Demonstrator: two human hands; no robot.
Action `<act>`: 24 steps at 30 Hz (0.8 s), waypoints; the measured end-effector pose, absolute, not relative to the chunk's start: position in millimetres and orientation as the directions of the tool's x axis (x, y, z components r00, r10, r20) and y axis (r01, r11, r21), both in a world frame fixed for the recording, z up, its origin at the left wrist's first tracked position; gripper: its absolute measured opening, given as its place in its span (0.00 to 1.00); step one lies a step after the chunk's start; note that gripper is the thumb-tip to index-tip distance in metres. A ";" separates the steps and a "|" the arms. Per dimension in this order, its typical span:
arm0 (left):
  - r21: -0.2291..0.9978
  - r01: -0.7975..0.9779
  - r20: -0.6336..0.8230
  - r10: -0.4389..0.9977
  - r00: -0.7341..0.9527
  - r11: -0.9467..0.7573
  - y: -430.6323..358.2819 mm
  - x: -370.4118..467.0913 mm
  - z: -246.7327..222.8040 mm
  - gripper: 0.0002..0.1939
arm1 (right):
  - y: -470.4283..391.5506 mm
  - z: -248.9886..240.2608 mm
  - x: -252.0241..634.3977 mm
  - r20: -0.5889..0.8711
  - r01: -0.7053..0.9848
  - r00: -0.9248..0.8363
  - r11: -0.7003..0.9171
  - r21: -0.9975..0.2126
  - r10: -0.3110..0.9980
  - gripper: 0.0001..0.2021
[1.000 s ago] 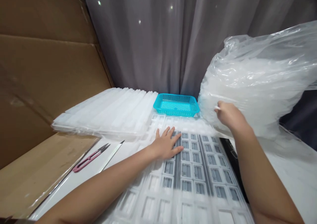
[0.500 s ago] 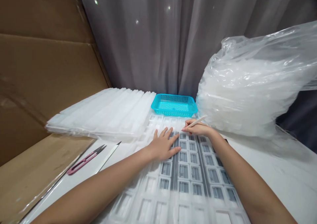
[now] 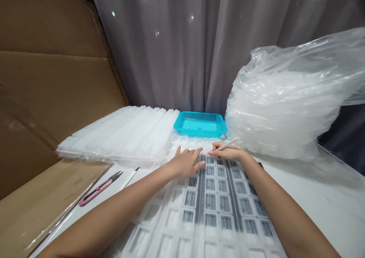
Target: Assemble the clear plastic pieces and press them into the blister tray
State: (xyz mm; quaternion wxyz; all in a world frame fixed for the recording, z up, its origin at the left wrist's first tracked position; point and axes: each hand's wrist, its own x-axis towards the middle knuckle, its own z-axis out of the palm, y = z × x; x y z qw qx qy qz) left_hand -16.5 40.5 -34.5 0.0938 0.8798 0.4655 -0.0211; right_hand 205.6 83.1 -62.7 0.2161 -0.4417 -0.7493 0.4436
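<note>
My right hand [image 3: 221,150] is closed in a writing-like pinch around a slim white pen-like tool [image 3: 228,144], whose back end points up and right. Its working tip is hidden by the fingers. Under both hands lies a translucent plastic tray sheet [image 3: 211,218] with rows of rectangular pockets; dark grey strips show through part of it. My left hand [image 3: 188,163] rests over the sheet, left of the right hand, fingers apart and holding nothing. The fingertips of both hands are close to the far end of the dark-backed pockets.
A blue perforated basket [image 3: 200,130] stands beyond the hands. Stacked white trays [image 3: 122,134] lie back left, with bagged white trays [image 3: 285,109] at right. Pink-handled thread snips [image 3: 98,191] and a white tool with a dark tip [image 3: 131,177] sit left, near cardboard [image 3: 57,189].
My left hand's fingers have bent and drawn in somewhat over the tray sheet. The right hand, still pinching the white tool, has shifted only slightly. The whole view has moved down a little.
</note>
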 end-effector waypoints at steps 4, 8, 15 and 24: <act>0.121 0.829 -0.132 0.819 0.559 -0.546 78.4 6.8 -24.8 0.20 | 83.8 -67.1 205.2 -0.065 0.420 -0.502 0.178 -0.890 0.862 0.15; 0.148 0.831 -0.105 0.827 0.553 -0.536 109.7 31.9 -33.6 0.15 | 86.3 -71.5 203.4 -0.072 0.395 -0.451 0.127 -0.910 0.889 0.14; 0.332 0.776 -0.139 0.786 0.603 -0.537 139.5 31.4 -41.4 0.13 | 85.6 -67.4 199.7 -0.071 0.397 -0.424 0.115 -0.911 0.903 0.12; 0.672 0.626 -0.001 0.845 0.534 -0.395 145.8 50.0 -16.7 0.15 | 86.8 -71.2 198.5 -0.059 0.422 -0.390 0.121 -0.899 0.919 0.13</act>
